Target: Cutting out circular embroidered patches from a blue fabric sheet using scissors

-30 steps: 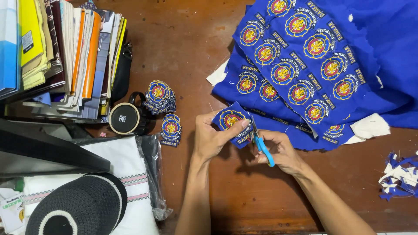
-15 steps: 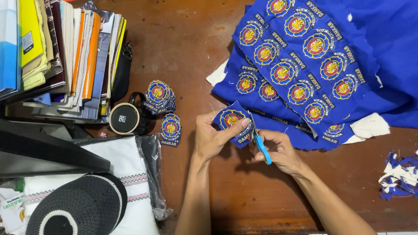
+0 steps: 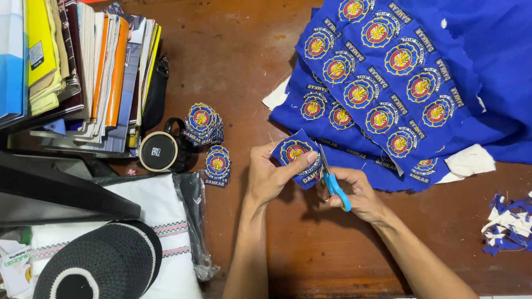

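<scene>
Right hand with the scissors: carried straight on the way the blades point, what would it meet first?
The patch held by the left hand; the scissors in the right hand already touch its edge. Beyond lies the blue cloth.

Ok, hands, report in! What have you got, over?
Left hand pinching blue embroidered patch. Right hand gripping blue-handled scissors, blades at patch edge. Nothing between them; cut patches piled left.
</scene>
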